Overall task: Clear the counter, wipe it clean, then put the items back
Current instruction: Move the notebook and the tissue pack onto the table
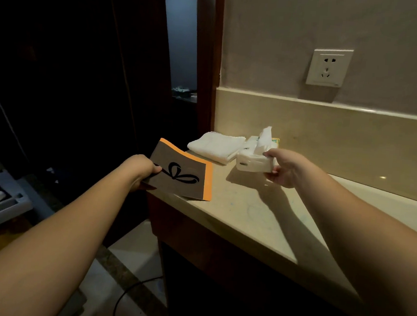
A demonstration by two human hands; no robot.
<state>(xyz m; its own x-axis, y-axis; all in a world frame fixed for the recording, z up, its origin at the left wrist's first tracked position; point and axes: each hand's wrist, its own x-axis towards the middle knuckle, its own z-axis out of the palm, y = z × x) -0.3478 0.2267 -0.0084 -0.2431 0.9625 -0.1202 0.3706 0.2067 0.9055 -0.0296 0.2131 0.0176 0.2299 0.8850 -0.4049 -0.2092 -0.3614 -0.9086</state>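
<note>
**Both hands full at the beige stone worktop**

The beige stone worktop (243, 210) runs under a plain wall. My left hand (142, 171) pinches the near edge of a flat brown card with an orange border and black bow print (183, 173), held at the worktop's left end. My right hand (282, 168) grips a white soft tissue pack (251, 160), just above the surface. A folded white cloth (216, 146) lies beside it, a white wall socket (329, 67) above.

Card (184, 172): grey-brown, orange border, black bow print. Towel (216, 146) and tissue pack (252, 160): white. Counter (248, 211): beige.
</note>
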